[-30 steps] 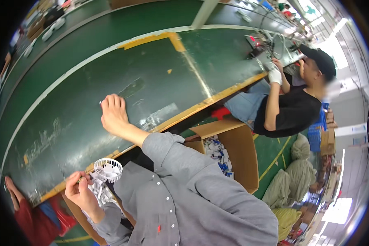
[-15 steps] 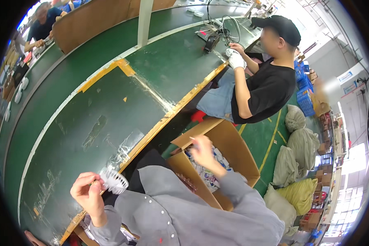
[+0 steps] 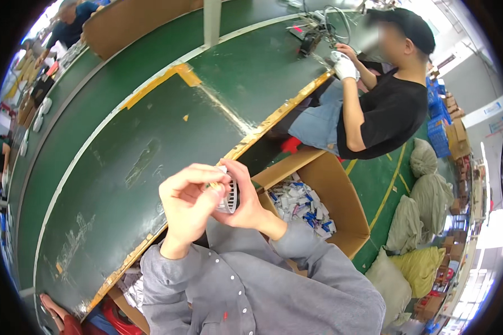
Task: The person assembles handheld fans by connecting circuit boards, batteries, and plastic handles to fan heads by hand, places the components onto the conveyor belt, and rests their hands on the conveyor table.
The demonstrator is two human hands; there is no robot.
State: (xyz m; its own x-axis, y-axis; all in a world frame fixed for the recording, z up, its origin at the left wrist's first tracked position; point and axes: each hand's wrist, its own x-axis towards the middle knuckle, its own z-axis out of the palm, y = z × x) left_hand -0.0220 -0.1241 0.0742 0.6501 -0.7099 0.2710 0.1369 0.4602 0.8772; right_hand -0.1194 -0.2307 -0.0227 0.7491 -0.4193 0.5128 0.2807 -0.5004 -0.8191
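Near the bench [image 3: 173, 125], left hand [image 3: 189, 201] and right hand [image 3: 250, 198] grasped a white fan cage [image 3: 232, 200], probably best squeezed lightly.

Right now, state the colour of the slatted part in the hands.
The slatted part is white, shown best in the head view.

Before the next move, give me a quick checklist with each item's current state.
1. Right hand gripping the white slotted cage: ok.
2. Left hand brought up to the cage: ok.
3. Left fingers' exact hold: cannot tell; partly hidden.
4. Cage undamaged: cannot tell; hands cover much of it.
5. Carton open, small white-and-blue pieces visible: ok.
6. Co-worker's gloved hand clear of both hands: ok.
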